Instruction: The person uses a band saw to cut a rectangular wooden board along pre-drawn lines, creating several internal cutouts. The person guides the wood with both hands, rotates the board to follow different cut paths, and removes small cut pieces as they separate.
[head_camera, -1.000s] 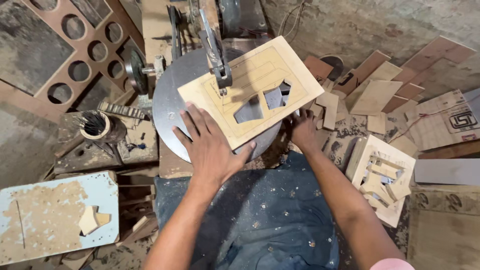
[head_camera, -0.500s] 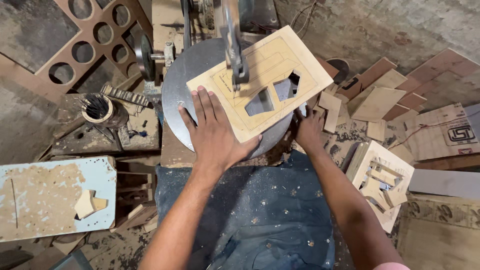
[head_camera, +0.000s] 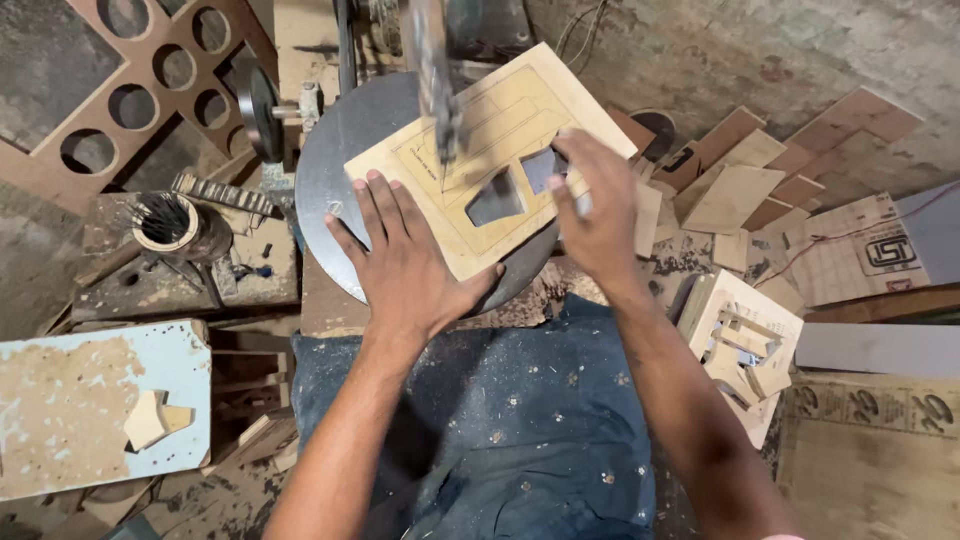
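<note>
Lifted off the near edge since a moment ago, the right hand (head_camera: 595, 200) hovers blurred, fingers loosely open, over the thin, stiff, likely light plywood panel (head_camera: 490, 160) on the round saw worktop (head_camera: 330, 150), left hand (head_camera: 405, 265) splayed flat beside the cutouts.

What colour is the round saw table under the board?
Grey metal, the round saw table shows best in the head view.
</note>
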